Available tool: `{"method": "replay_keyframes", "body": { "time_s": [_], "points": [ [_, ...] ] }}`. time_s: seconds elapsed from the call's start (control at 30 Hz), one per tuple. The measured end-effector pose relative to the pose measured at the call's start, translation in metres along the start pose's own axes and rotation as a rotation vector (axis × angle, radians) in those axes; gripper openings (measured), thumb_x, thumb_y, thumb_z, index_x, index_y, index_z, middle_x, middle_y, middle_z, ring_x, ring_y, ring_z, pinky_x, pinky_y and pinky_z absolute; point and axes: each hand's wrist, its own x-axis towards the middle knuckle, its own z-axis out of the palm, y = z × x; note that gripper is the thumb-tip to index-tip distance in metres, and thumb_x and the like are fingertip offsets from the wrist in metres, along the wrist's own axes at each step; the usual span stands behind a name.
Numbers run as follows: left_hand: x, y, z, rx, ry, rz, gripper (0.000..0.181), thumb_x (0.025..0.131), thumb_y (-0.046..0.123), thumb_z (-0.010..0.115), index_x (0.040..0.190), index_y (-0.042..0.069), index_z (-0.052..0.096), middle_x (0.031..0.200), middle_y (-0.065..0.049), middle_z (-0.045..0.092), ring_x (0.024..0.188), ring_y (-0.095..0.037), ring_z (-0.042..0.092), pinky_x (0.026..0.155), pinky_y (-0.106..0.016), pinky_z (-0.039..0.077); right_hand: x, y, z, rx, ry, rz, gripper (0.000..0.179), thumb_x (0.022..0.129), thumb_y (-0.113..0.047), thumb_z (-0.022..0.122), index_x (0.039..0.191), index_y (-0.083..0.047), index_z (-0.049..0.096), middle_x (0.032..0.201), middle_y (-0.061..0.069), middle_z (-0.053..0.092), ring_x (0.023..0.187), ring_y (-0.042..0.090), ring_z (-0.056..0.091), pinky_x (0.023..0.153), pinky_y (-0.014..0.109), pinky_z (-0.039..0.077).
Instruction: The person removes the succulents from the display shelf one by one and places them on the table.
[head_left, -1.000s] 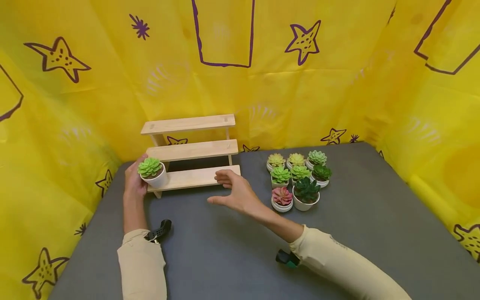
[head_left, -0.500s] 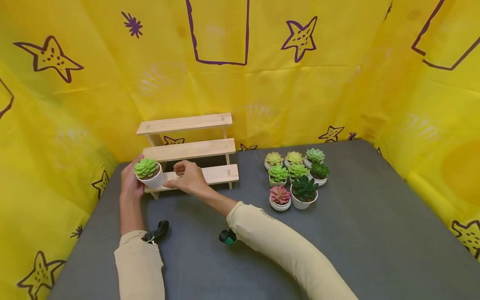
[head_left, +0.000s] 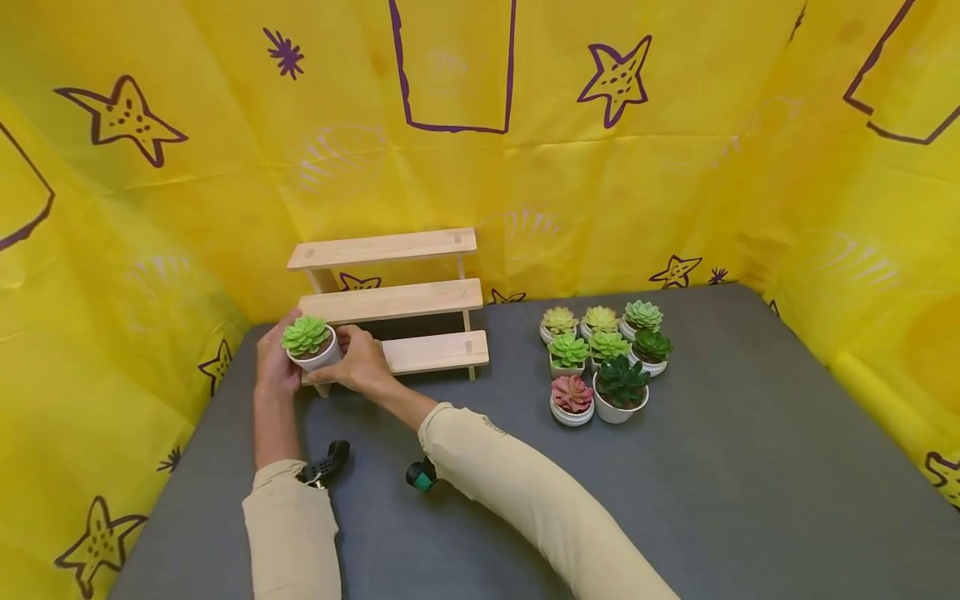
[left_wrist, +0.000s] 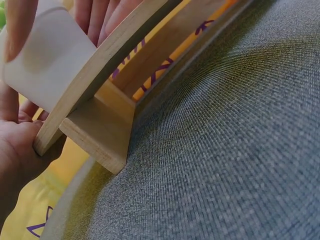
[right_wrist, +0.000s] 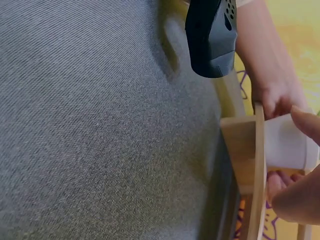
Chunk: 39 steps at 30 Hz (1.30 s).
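Note:
A bright green succulent in a white pot sits at the left end of the lowest board of a three-tier wooden stand. My left hand holds the pot from its left side, with its fingers reaching behind it. From the right, my right hand grips the same pot, its thumb in front and its fingers at the back. In the left wrist view the white pot stands on the board, and my left palm lies against the board's end. The right wrist view shows the pot between both hands.
Several potted succulents stand grouped right of the stand, among them a pink one and a dark green one. The middle board and top board rise behind. A yellow patterned cloth surrounds the grey table.
My right hand has moved left across the lowest board to the pot and now grips it. My left hand has stayed at the pot's left side. The head view has shifted slightly.

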Motion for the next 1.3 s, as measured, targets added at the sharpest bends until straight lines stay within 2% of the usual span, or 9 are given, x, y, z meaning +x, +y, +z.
{"method": "replay_keyframes", "body": {
  "time_s": [0.23, 0.47, 0.63, 0.73, 0.9, 1.1, 1.3],
  "points": [
    [-0.002, -0.004, 0.003, 0.013, 0.024, -0.006, 0.011, 0.097, 0.018, 0.076, 0.089, 0.011, 0.079, 0.079, 0.002, 0.074, 0.070, -0.008, 0.070, 0.063, -0.019, 0.060, 0.003, -0.001, 0.004, -0.085, 0.025, -0.034, 0.074, 0.071, -0.019, 0.099, 0.136, -0.012, 0.065, 0.128, 0.003, 0.074, 0.114, 0.012, 0.069, 0.091, 0.016, 0.053],
    [-0.001, -0.008, 0.002, -0.002, 0.047, -0.018, 0.011, 0.096, 0.019, 0.077, 0.089, 0.012, 0.078, 0.079, 0.002, 0.073, 0.070, -0.007, 0.069, 0.062, -0.018, 0.059, 0.006, 0.002, 0.008, -0.112, 0.045, 0.003, 0.064, 0.067, -0.022, 0.101, 0.124, -0.012, 0.071, 0.118, 0.001, 0.078, 0.102, 0.010, 0.070, 0.082, 0.017, 0.053],
    [0.000, -0.009, 0.002, 0.016, 0.068, 0.023, 0.010, 0.097, 0.019, 0.075, 0.091, 0.012, 0.078, 0.084, 0.004, 0.073, 0.076, -0.006, 0.069, 0.067, -0.017, 0.060, 0.000, -0.001, -0.006, -0.115, 0.018, -0.018, 0.064, 0.069, -0.023, 0.100, 0.124, -0.010, 0.071, 0.117, 0.002, 0.077, 0.099, 0.008, 0.069, 0.078, 0.012, 0.050],
    [0.001, -0.010, 0.001, 0.048, 0.069, 0.025, 0.010, 0.099, 0.021, 0.073, 0.093, 0.013, 0.077, 0.087, 0.006, 0.074, 0.084, -0.005, 0.068, 0.073, -0.016, 0.059, -0.009, 0.000, -0.028, -0.093, -0.037, -0.075, 0.066, 0.073, -0.021, 0.097, 0.131, -0.008, 0.069, 0.121, 0.006, 0.076, 0.104, 0.011, 0.070, 0.081, 0.012, 0.051],
    [0.001, -0.008, 0.001, 0.050, 0.030, 0.020, 0.012, 0.102, 0.019, 0.069, 0.095, 0.012, 0.077, 0.088, 0.003, 0.079, 0.087, -0.007, 0.072, 0.080, -0.019, 0.058, -0.032, 0.002, -0.084, -0.070, -0.125, -0.144, 0.071, 0.076, -0.017, 0.094, 0.139, -0.004, 0.062, 0.130, 0.012, 0.072, 0.115, 0.020, 0.072, 0.092, 0.019, 0.056],
    [0.002, -0.006, -0.001, 0.031, 0.028, 0.007, 0.014, 0.101, 0.018, 0.070, 0.093, 0.011, 0.078, 0.085, 0.000, 0.079, 0.085, -0.010, 0.072, 0.079, -0.021, 0.059, -0.061, 0.013, -0.148, -0.057, -0.177, -0.128, 0.073, 0.078, -0.015, 0.092, 0.141, -0.003, 0.059, 0.132, 0.014, 0.070, 0.121, 0.026, 0.070, 0.101, 0.032, 0.058],
    [0.003, -0.006, 0.001, 0.043, 0.026, -0.001, 0.013, 0.101, 0.019, 0.070, 0.093, 0.011, 0.077, 0.085, 0.001, 0.079, 0.086, -0.009, 0.071, 0.080, -0.021, 0.058, -0.090, 0.021, -0.202, -0.053, -0.179, -0.077, 0.079, 0.078, -0.015, 0.093, 0.146, -0.004, 0.055, 0.139, 0.014, 0.066, 0.128, 0.029, 0.067, 0.109, 0.042, 0.056]
  ]
}}
